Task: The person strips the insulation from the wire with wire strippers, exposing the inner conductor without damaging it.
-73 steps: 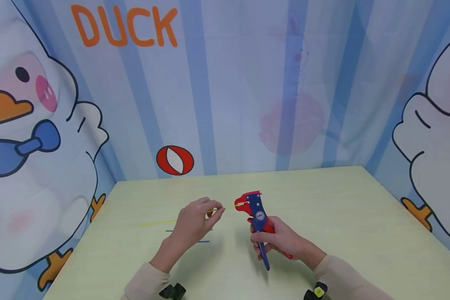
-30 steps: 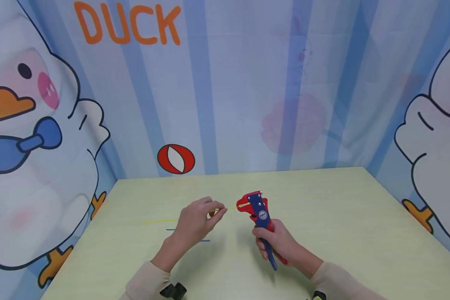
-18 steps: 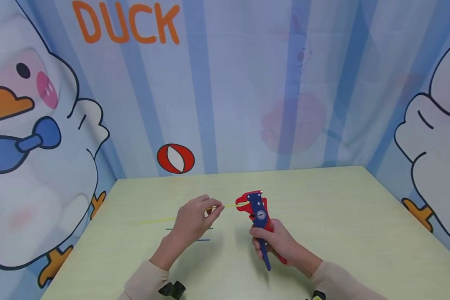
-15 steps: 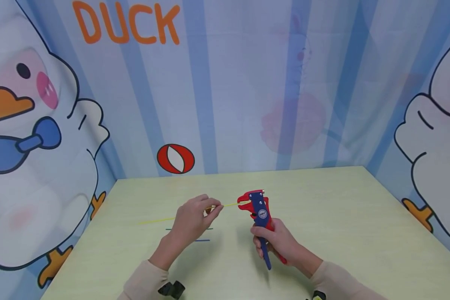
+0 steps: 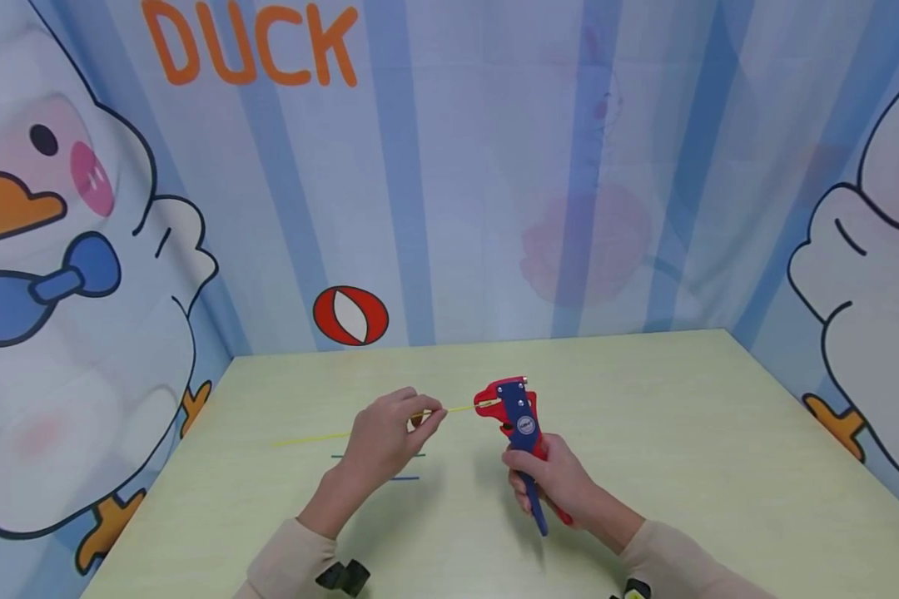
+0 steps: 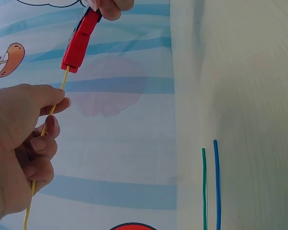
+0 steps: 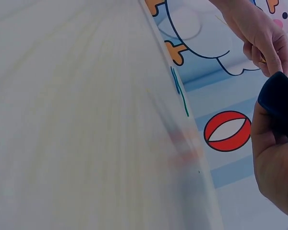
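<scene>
My left hand (image 5: 389, 437) pinches a thin yellow wire (image 6: 30, 203) between thumb and index finger, above the table. The wire's long end trails out behind the hand to the left. Its other end runs into the red nose of a blue-and-red wire stripper (image 5: 520, 416). My right hand (image 5: 550, 478) grips the stripper by its handles, holding it raised with the nose facing left. In the left wrist view the wire enters the stripper's red tip (image 6: 74, 60). From the right wrist only the dark handle end (image 7: 281, 100) shows in the right hand.
A green wire (image 6: 204, 187) and a blue wire (image 6: 217, 184) lie side by side on the pale table (image 5: 644, 416), partly behind the left hand in the head view. A printed duck curtain (image 5: 464, 166) stands along the back and sides.
The right hand has tilted the stripper slightly back and forth, its handle ends swinging a little. The left hand keeps its pinch on the yellow wire, nearly still.
</scene>
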Tool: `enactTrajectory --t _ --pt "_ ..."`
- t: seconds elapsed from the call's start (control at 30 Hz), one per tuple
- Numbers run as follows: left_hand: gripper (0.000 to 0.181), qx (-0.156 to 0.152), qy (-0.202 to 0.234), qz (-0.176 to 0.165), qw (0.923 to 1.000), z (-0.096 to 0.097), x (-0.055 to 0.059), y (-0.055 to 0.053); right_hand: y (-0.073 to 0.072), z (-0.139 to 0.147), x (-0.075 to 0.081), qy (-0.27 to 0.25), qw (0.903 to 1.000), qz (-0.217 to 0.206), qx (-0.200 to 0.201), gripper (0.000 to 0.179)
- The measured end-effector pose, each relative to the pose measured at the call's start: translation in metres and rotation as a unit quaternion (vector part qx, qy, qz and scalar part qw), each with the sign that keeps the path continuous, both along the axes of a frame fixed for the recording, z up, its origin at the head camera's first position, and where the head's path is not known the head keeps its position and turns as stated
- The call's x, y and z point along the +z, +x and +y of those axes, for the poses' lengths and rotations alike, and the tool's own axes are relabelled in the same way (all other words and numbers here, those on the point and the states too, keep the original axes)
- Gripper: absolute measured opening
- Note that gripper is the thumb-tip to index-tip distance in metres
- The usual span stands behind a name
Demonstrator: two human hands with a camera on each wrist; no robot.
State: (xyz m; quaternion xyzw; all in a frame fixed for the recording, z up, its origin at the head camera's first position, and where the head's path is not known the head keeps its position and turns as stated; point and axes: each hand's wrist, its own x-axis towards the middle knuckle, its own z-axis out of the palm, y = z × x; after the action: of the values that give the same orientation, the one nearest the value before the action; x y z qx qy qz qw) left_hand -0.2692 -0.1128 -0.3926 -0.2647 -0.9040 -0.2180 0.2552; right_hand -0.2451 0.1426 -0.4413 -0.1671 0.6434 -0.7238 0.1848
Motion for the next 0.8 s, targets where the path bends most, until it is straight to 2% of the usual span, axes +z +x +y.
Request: enactTrajectory --t 0.2,0.33,0.47,0.6,0.8 --pt "0.009 0.012 -0.001 0.014 0.9998 -0.008 0.000 -0.005 -0.001 0.002 0.001 0.004 0.9998 -0.008 -0.018 0.031" --pt "0.008 0.027 -0.005 -0.001 0.9996 -0.014 -0.003 -0.008 -0.001 0.002 0.000 0.015 0.9993 -0.029 -0.019 0.037" --pt "0.009 0.041 -0.021 -0.044 0.9980 -0.019 -0.008 -0.012 -0.002 0.000 -0.003 0.026 0.9984 -0.049 -0.008 0.044" --pt "0.011 0.046 -0.049 -0.099 0.9928 -0.025 -0.014 -0.019 -0.001 0.001 -0.004 0.027 0.9971 -0.072 0.000 0.049" --pt "0.015 0.040 -0.095 -0.173 0.9795 -0.032 -0.024 -0.045 -0.001 0.005 -0.005 0.022 0.9925 -0.120 0.005 0.048"
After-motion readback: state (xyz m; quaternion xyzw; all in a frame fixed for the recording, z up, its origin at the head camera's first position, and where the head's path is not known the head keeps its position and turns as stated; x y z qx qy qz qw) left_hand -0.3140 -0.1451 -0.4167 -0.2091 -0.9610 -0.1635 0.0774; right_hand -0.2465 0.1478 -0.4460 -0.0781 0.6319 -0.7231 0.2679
